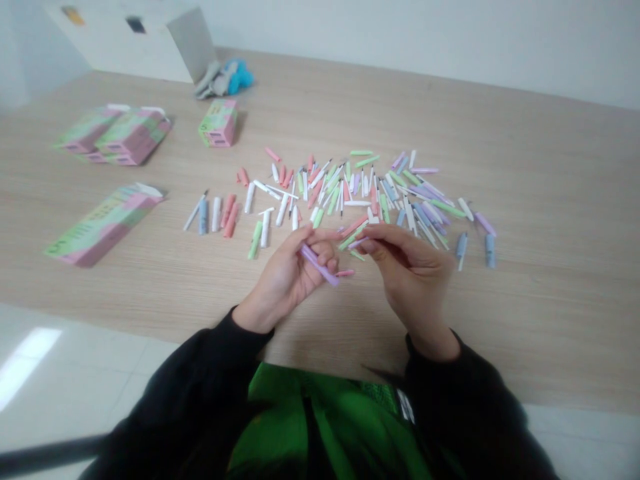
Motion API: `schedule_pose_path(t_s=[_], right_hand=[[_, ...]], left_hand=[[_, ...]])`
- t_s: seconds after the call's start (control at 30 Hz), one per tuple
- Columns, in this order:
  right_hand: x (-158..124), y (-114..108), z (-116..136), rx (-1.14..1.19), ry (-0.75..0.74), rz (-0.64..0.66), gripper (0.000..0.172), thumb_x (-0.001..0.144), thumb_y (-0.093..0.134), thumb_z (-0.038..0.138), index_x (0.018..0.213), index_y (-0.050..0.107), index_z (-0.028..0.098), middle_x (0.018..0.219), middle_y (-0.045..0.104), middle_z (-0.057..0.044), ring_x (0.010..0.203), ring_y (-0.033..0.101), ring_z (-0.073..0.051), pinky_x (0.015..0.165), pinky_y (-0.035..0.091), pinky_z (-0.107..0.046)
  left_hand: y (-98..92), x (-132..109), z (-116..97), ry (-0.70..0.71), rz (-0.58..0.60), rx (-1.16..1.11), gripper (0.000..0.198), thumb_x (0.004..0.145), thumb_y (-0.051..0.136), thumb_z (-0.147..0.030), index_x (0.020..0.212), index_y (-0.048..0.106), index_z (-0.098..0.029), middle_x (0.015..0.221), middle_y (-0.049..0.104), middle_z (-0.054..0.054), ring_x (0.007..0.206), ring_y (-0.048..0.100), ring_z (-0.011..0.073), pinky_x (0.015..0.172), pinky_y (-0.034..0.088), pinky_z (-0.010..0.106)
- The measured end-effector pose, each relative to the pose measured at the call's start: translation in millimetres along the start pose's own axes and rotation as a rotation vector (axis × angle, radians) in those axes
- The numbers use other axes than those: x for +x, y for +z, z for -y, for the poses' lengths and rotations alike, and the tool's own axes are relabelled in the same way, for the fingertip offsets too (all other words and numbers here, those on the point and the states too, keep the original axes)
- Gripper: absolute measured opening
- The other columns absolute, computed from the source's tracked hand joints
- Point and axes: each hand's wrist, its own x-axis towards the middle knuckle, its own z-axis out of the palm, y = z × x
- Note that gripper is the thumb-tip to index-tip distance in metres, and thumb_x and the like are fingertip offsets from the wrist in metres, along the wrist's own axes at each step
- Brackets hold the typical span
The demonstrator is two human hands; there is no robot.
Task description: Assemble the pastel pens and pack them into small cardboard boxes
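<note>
In my left hand [300, 270], closed at the near side of the pile, lies a purple pen barrel [320, 265], slanting down across the fingers. My right hand [413, 270] pinches a small purple piece [358, 243], perhaps a pen cap; blur hides its exact kind. The hands are a short way apart, with the left index finger reaching toward the right fingertips. Just beyond them spreads a heap of pen parts [345, 190]: white, green, pink, purple and blue barrels and caps, and thin white refills with dark tips. A pink piece [345, 273] rests beside my left hand.
Several green-and-pink cartons [133, 137] are stacked at the left, with a long carton [103, 227] nearer me and another carton [219, 123] standing apart. Behind are grey and blue gloves [225, 79] and a white box [135, 40]. Blue pen parts [490, 251] lie at the right.
</note>
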Motion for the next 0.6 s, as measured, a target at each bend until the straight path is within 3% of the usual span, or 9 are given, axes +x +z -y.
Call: schedule_pose_path(t_s=[0.1,0.2,0.4,0.5,0.6], right_hand=[[0,0,0,0.037,0.084,-0.05,0.015,0.084,0.076,0.014,0.091,0.08,0.027,0.085,0.08,0.003,0.076,0.076,-0.015,0.072,0.065,-0.029],[-1,3,1,0.019,0.104,-0.021,0.012,0.084,0.076,0.016,0.09,0.079,0.027,0.086,0.08,0.002,0.078,0.076,-0.015,0.074,0.065,-0.03],[-2,4,3,0.035,0.076,-0.056,0.014,0.087,0.073,0.014,0.092,0.077,0.026,0.081,0.079,0.002,0.073,0.076,-0.014,0.071,0.066,-0.029],[-4,4,0,0.027,0.087,-0.03,0.015,0.086,0.074,0.013,0.093,0.078,0.026,0.082,0.079,0.002,0.075,0.076,-0.014,0.072,0.065,-0.028],[-9,7,-4,-0.002,0.065,-0.005,0.018,0.086,0.074,0.013,0.097,0.078,0.027,0.087,0.079,0.002,0.08,0.076,-0.015,0.076,0.066,-0.03]], left_hand=[[-3.7,6,-3,0.06,-0.165,-0.114,0.043,0.106,0.041,-0.039,0.078,0.063,-0.016,0.065,0.061,0.0,0.064,0.065,0.013,0.06,0.055,0.024],[-12.5,9,-3,0.116,-0.262,-0.118,0.046,0.108,0.035,-0.036,0.073,0.057,-0.017,0.066,0.06,0.0,0.065,0.065,0.0127,0.057,0.052,0.022],[-18.0,8,-6,0.233,-0.217,-0.293,0.049,0.109,0.039,-0.032,0.062,0.039,-0.019,0.053,0.035,-0.007,0.047,0.045,0.0052,0.052,0.043,0.017],[-13.1,8,-10,0.232,-0.214,-0.39,0.046,0.11,0.034,-0.025,0.065,0.042,-0.018,0.052,0.037,-0.008,0.046,0.046,0.0038,0.051,0.043,0.015],[-9.5,10,-11,0.228,-0.331,-0.47,0.046,0.111,0.026,-0.021,0.072,0.049,-0.016,0.054,0.05,-0.005,0.054,0.059,0.0042,0.059,0.051,0.014]])
